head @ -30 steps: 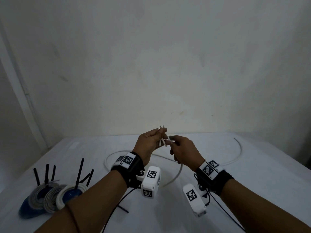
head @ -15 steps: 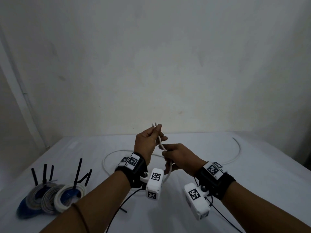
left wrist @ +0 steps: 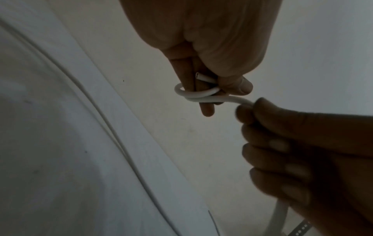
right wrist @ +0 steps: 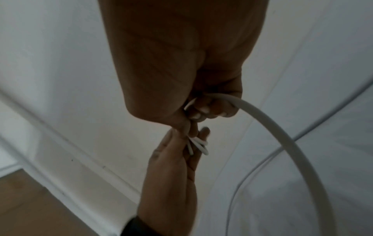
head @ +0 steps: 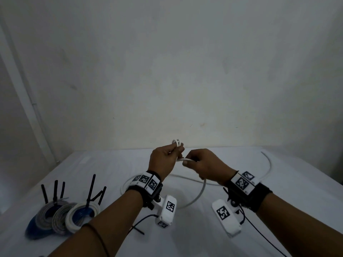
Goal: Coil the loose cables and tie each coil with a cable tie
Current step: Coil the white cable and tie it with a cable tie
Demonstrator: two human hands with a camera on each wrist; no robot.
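Observation:
A long white cable trails in wide curves over the white table. Its free end is wound in a small loop round two fingers of my left hand, whose thumb pins the cut tip. That loop pokes up above the left fist. My right hand grips the same cable just beside the loop, and the cable hangs down from that fist to the table. Both hands are held above the table's middle, almost touching.
At the front left lie three tied coils, blue, grey and white, with black cable tie tails sticking up. A loose black cable tie lies near my left forearm. A wall stands right behind the table.
The cable end, pinched straight between both hands before, is now wrapped into a small loop round my left fingers. My right hand has slid along the cable and drawn it sideways.

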